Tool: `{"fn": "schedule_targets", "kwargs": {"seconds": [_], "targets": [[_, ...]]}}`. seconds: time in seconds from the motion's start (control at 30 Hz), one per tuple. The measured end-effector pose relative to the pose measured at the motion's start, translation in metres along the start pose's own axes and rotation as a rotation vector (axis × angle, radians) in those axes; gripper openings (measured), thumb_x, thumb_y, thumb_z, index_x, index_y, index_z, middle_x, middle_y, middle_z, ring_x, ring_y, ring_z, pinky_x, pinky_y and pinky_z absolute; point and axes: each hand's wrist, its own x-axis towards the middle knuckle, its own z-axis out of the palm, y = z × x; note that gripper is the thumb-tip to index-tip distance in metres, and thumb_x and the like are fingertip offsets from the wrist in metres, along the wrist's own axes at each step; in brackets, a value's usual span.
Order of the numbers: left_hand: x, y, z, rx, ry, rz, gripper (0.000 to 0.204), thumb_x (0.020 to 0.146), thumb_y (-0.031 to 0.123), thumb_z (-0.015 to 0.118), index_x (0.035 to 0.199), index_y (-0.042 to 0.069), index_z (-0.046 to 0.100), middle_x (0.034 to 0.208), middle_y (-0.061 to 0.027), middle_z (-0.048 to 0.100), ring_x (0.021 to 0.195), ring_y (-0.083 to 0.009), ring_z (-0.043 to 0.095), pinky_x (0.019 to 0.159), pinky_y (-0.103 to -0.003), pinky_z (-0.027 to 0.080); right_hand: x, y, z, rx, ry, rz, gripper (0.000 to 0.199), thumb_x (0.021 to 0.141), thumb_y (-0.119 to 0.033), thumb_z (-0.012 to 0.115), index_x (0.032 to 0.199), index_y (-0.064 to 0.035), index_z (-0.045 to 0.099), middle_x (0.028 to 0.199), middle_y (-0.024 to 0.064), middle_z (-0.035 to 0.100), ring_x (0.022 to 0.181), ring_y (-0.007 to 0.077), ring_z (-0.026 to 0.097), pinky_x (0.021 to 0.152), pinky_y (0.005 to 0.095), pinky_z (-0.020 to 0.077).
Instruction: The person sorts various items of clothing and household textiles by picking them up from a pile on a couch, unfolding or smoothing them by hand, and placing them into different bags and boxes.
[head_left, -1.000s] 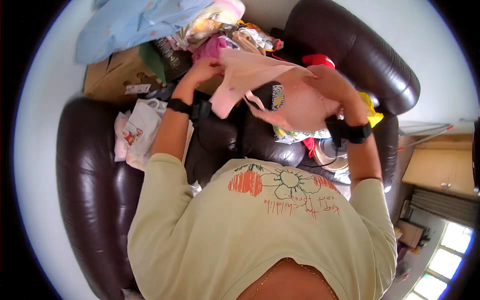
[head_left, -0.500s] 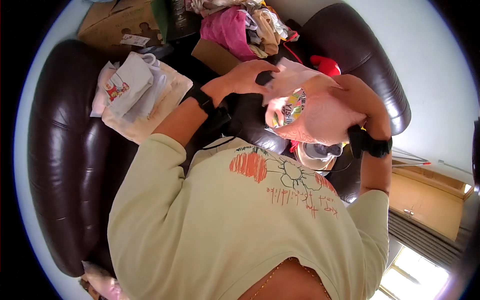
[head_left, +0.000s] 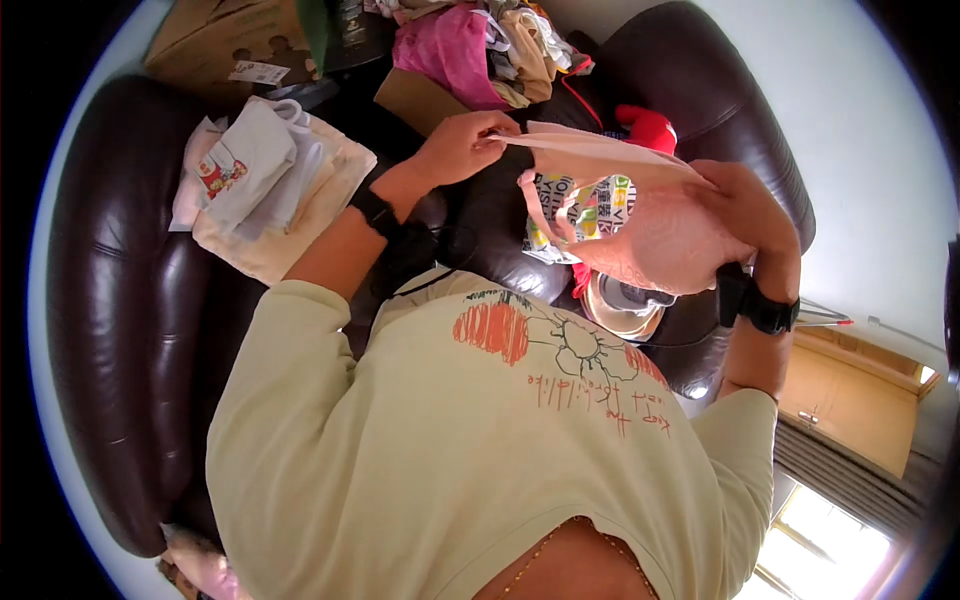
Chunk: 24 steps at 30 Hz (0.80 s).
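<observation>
A pink bra [head_left: 650, 240] with a faint lace-like pattern is stretched between my hands above the sofa. My left hand [head_left: 458, 147] pinches the end of its band, fingers closed. At the other side my right hand [head_left: 752, 212] grips the cup part from the right; some of its fingers are hidden by the cloth. A thin pink strap hangs in a loop near the middle. Below and behind the bra shows a printed plastic bag [head_left: 545, 243] with coloured fruit-like shapes.
Folded pale cloth [head_left: 340, 160] lies on the sofa at the left, with a white printed bag [head_left: 250, 165] on top. A pink bag of clothes [head_left: 445, 55] and a cardboard box [head_left: 220, 45] stand at the back. Something red [head_left: 648, 128] lies by the right armrest [head_left: 700, 70].
My left hand has moved left and closed on the band's end, drawing it out straight. My right hand has shifted slightly right. More of the printed bag shows.
</observation>
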Motion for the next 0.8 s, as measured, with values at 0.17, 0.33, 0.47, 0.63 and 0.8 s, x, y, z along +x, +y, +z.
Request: {"fn": "schedule_targets", "kwargs": {"seconds": [0.17, 0.33, 0.47, 0.63, 0.8], "targets": [[-0.006, -0.009, -0.03, 0.308, -0.164, -0.056, 0.016, 0.071, 0.014, 0.055, 0.082, 0.002, 0.058, 0.074, -0.0114, 0.059, 0.07, -0.0219, 0.059, 0.063, -0.028, 0.044, -0.003, 0.002, 0.002, -0.051, 0.047, -0.03, 0.023, 0.08, -0.017, 0.049, 0.091, 0.0013, 0.055, 0.077, 0.0203, 0.057, 0.071, 0.0246, 0.055, 0.068, 0.0311, 0.0417], [-0.019, -0.006, -0.03, 0.263, 0.299, -0.259, 0.023, 0.07, 0.024, 0.06, 0.082, 0.004, 0.06, 0.075, -0.0126, 0.06, 0.069, -0.022, 0.059, 0.061, -0.03, 0.045, 0.01, 0.011, 0.014, 0.065, 0.11, -0.058, 0.023, 0.08, -0.017, 0.048, 0.091, 0.002, 0.054, 0.076, 0.0176, 0.057, 0.069, 0.0208, 0.055, 0.066, 0.0299, 0.042], [-0.013, 0.046, 0.007, -0.034, -0.098, -0.254, 0.026, 0.076, 0.024, 0.059, 0.085, -0.001, 0.06, 0.071, -0.008, 0.06, 0.064, -0.0121, 0.055, 0.06, -0.024, 0.043, 0.033, 0.008, 0.049, 0.324, 0.186, -0.033, 0.023, 0.08, -0.018, 0.047, 0.088, 0.0025, 0.055, 0.072, 0.0131, 0.058, 0.068, 0.0159, 0.055, 0.065, 0.0292, 0.0422], [-0.008, 0.043, 0.04, -0.325, -0.265, -0.402, 0.047, 0.073, 0.033, 0.064, 0.099, -0.005, 0.053, 0.092, -0.0127, 0.057, 0.085, -0.0164, 0.054, 0.075, -0.027, 0.043, 0.062, 0.015, 0.081, 0.389, 0.25, 0.017, 0.028, 0.077, -0.022, 0.05, 0.084, 0.0048, 0.056, 0.068, 0.0096, 0.059, 0.065, 0.0133, 0.054, 0.059, 0.0292, 0.0427], [-0.017, 0.019, 0.037, -0.246, -0.108, -0.53, 0.054, 0.067, 0.036, 0.068, 0.101, -0.002, 0.051, 0.094, -0.0101, 0.055, 0.086, -0.0145, 0.051, 0.075, -0.026, 0.041, 0.079, 0.044, 0.099, 0.585, 0.241, 0.144, 0.026, 0.075, -0.02, 0.053, 0.083, 0.0046, 0.057, 0.067, 0.0085, 0.058, 0.061, 0.0146, 0.054, 0.056, 0.0293, 0.0426]]}}
